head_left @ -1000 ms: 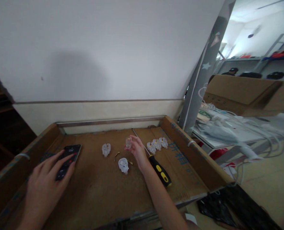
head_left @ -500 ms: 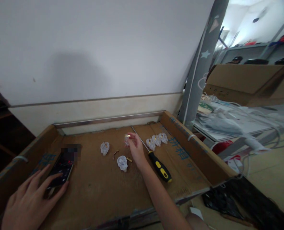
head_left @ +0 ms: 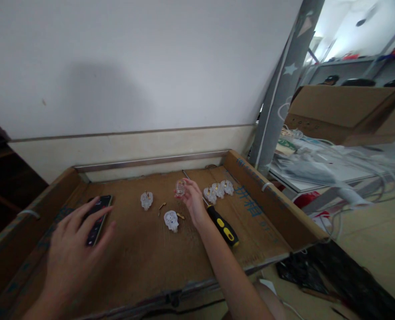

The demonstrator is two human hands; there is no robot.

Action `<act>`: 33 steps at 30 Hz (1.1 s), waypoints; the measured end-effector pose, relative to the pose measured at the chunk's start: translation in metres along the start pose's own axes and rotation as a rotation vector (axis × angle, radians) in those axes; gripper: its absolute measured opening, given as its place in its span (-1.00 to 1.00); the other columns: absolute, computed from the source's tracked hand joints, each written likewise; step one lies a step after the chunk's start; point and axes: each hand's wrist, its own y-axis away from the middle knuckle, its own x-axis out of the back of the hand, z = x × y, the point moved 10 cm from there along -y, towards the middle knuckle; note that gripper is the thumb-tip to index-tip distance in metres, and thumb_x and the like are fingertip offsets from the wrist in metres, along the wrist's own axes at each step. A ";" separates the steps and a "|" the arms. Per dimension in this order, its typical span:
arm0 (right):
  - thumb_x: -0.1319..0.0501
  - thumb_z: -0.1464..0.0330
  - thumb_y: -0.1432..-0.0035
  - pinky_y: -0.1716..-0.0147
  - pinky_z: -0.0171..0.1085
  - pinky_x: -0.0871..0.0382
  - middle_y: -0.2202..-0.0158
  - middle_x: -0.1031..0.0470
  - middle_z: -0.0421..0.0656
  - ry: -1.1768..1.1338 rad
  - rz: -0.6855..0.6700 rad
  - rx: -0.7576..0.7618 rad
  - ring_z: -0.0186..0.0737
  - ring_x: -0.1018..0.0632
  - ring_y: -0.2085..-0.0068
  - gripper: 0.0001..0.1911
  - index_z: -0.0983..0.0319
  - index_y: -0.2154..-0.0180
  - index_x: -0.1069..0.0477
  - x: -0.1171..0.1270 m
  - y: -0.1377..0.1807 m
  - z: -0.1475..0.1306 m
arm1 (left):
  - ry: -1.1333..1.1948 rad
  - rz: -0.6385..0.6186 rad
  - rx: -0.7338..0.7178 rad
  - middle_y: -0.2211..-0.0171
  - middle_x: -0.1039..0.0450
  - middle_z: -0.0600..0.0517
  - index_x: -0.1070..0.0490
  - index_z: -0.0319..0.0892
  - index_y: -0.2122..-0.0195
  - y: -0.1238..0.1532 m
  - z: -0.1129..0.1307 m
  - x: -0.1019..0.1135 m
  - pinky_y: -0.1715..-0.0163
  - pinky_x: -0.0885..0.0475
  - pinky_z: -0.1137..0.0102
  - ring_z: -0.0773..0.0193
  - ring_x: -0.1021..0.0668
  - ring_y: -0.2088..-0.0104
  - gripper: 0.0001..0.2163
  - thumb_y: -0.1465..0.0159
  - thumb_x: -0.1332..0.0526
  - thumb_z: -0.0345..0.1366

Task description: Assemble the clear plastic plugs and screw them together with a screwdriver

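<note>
Between the fingertips of my right hand [head_left: 193, 201] is a clear plastic plug housing [head_left: 180, 188], held above the cardboard tray [head_left: 127, 262]. My left hand [head_left: 79, 238] hovers over a phone [head_left: 99, 218] with its fingers spread, slightly blurred. Beside the right hand lies a black and yellow screwdriver [head_left: 223, 226], its shaft partly hidden by the fingers. A clear plug piece with pins [head_left: 147, 200] and a whitish plug piece [head_left: 171, 221] rest in the middle, near small brass parts [head_left: 162, 207]. Several clear plug pieces [head_left: 219, 191] sit in a row at the right.
Raised cardboard walls [head_left: 267, 195] edge the tray, with a wall [head_left: 171, 80] behind it. At the right stand a grey post [head_left: 279, 102], a table heaped with plastic bags and cables [head_left: 317, 171], and a large cardboard box [head_left: 337, 111].
My left hand has lifted and moved right, and the phone now lies farther up and right in the tray. The plug housing in my right hand has turned. The view has shifted slightly.
</note>
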 end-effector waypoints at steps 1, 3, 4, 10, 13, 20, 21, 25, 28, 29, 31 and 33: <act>-0.19 0.34 0.16 0.49 -0.31 -0.42 0.39 -0.49 -0.25 -0.002 0.008 0.008 -0.28 -0.54 0.46 -0.71 0.18 0.28 -0.31 0.001 0.000 -0.001 | 0.010 -0.056 -0.061 -0.14 -0.23 -0.08 -0.35 -0.04 0.02 -0.014 0.021 -0.014 -0.05 -0.20 -0.04 -0.08 -0.29 -0.10 -0.71 -0.23 -0.09 -0.35; -0.20 0.34 0.16 0.49 -0.32 -0.41 0.38 -0.49 -0.26 0.001 0.024 0.022 -0.29 -0.54 0.46 -0.72 0.17 0.30 -0.30 0.003 -0.001 -0.002 | 0.065 -0.186 -0.212 -0.08 -0.33 -0.02 -0.39 -0.03 0.05 -0.034 0.062 -0.047 -0.04 -0.27 0.10 0.06 -0.34 -0.07 -0.63 -0.20 0.00 -0.51; -0.20 0.34 0.16 0.50 -0.32 -0.41 0.39 -0.49 -0.26 0.005 0.029 0.026 -0.30 -0.54 0.46 -0.72 0.17 0.30 -0.30 0.004 -0.001 -0.002 | 0.077 -0.231 -0.250 -0.05 -0.37 0.01 -0.41 -0.02 0.08 -0.042 0.076 -0.063 -0.03 -0.29 0.14 0.10 -0.36 -0.06 -0.62 -0.19 0.01 -0.54; -0.23 0.31 0.17 0.49 -0.33 -0.40 0.39 -0.47 -0.26 0.041 0.038 0.053 -0.30 -0.53 0.45 -0.71 0.18 0.30 -0.31 0.004 0.000 -0.002 | 0.003 -0.268 -0.202 0.00 -0.43 -0.05 -0.49 -0.06 0.23 -0.056 0.087 -0.107 0.05 -0.32 0.12 0.02 -0.41 0.01 -0.82 -0.15 -0.18 -0.35; -0.23 0.28 0.16 0.47 -0.32 -0.41 0.36 -0.46 -0.24 0.059 0.025 0.056 -0.30 -0.52 0.42 -0.69 0.18 0.28 -0.30 0.001 0.000 0.002 | 0.010 -0.223 -0.159 0.03 -0.44 -0.03 -0.50 -0.04 0.25 -0.055 0.079 -0.104 0.09 -0.33 0.13 0.02 -0.42 0.05 -0.85 -0.15 -0.22 -0.26; -0.23 0.29 0.16 0.51 -0.33 -0.40 0.38 -0.43 -0.26 0.074 0.002 0.041 -0.31 -0.49 0.42 -0.72 0.17 0.34 -0.24 0.001 0.001 0.010 | -0.003 -0.232 -0.163 0.13 -0.51 -0.02 -0.50 -0.07 0.37 -0.055 0.082 -0.112 0.20 -0.32 0.20 0.06 -0.44 0.13 -0.92 -0.16 -0.21 -0.29; -0.23 0.29 0.16 0.51 -0.33 -0.41 0.38 -0.43 -0.26 0.071 0.005 0.041 -0.31 -0.49 0.42 -0.72 0.17 0.34 -0.24 0.002 0.001 0.010 | -0.010 -0.235 -0.163 0.14 -0.51 -0.01 -0.50 -0.07 0.36 -0.055 0.083 -0.113 0.21 -0.31 0.21 0.06 -0.44 0.14 -0.92 -0.17 -0.21 -0.29; -0.21 0.31 0.13 0.49 -0.33 -0.41 0.36 -0.44 -0.27 0.034 0.021 0.032 -0.33 -0.49 0.44 -0.73 0.16 0.32 -0.23 0.006 -0.002 0.007 | 0.057 -0.240 -0.097 0.26 -0.56 0.02 -0.50 -0.07 0.32 -0.056 0.076 -0.112 0.24 -0.30 0.24 0.09 -0.47 0.20 -0.90 -0.21 -0.18 -0.29; -0.21 0.34 0.13 0.50 -0.32 -0.41 0.39 -0.47 -0.27 -0.011 0.002 -0.023 -0.31 -0.51 0.46 -0.75 0.17 0.32 -0.24 0.003 -0.001 0.010 | 0.191 -0.167 -0.008 0.33 -0.56 0.04 -0.48 -0.10 0.27 -0.058 0.067 -0.104 0.25 -0.31 0.27 0.14 -0.49 0.27 -0.87 -0.24 -0.16 -0.28; -0.20 0.35 0.13 0.49 -0.31 -0.41 0.40 -0.48 -0.26 -0.028 -0.015 -0.052 -0.29 -0.52 0.46 -0.76 0.18 0.33 -0.26 0.001 0.001 0.011 | 0.241 -0.126 0.015 0.33 -0.56 0.03 -0.47 -0.11 0.24 -0.058 0.065 -0.100 0.24 -0.32 0.28 0.16 -0.50 0.29 -0.87 -0.24 -0.15 -0.28; -0.20 0.36 0.12 0.46 -0.28 -0.43 0.39 -0.50 -0.23 -0.064 -0.056 -0.114 -0.26 -0.54 0.44 -0.77 0.20 0.31 -0.31 -0.005 0.004 0.015 | 0.336 -0.054 0.042 0.30 -0.55 0.03 -0.45 -0.13 0.17 -0.058 0.062 -0.094 0.23 -0.33 0.30 0.19 -0.50 0.30 -0.84 -0.25 -0.15 -0.29; -0.19 0.35 0.09 0.42 -0.27 -0.44 0.36 -0.52 -0.18 -0.094 -0.086 -0.163 -0.25 -0.55 0.41 -0.75 0.22 0.27 -0.37 -0.010 0.007 0.017 | 0.407 -0.011 0.063 0.29 -0.54 0.02 -0.41 -0.13 0.07 -0.058 0.061 -0.089 0.22 -0.35 0.32 0.21 -0.49 0.30 -0.77 -0.25 -0.15 -0.28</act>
